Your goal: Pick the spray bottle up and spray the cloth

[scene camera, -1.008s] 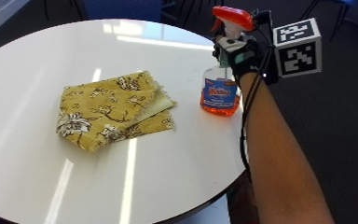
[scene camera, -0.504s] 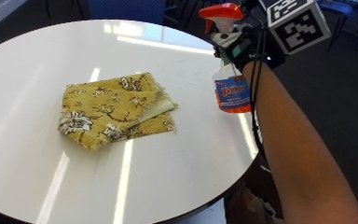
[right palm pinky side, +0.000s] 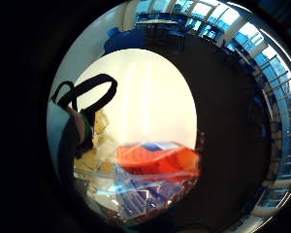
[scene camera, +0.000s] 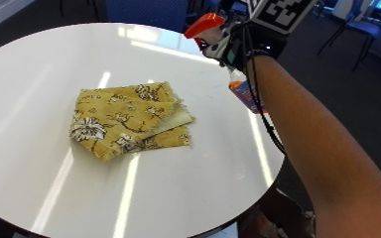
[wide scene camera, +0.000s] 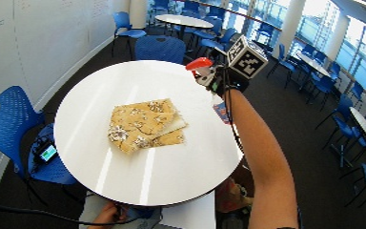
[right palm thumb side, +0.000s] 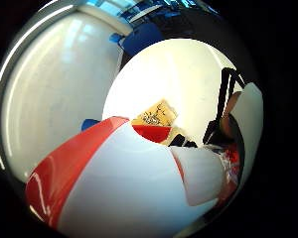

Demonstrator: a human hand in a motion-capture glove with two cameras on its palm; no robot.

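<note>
Holding the spray bottle (scene camera: 224, 52) up off the surface (scene camera: 58, 64), my gloved right hand (scene camera: 246, 39) is wrapped round its neck just below the red-and-white trigger head; the orange body with its blue label hangs below my wrist, partly hidden behind my forearm. So the pick-up looks done to me, and the spraying is the step now in hand. The red nozzle tips out ahead of my hand, toward the far side of the surface, so I judge it is not yet aimed at the cloth (scene camera: 132, 121).

That cloth, yellow with a flower print and folded into layers, lies flat on the surface, below my hand and off to its thumb side, well apart from the bottle. Next I would need to turn the nozzle down toward it, bring it nearer, and squeeze the trigger.

Beyond that, the surface is round, white and glossy. Blue chairs (wide scene camera: 8, 121) stand around it on a dark floor, with more tables (wide scene camera: 183, 20) by tall windows farther off.
</note>
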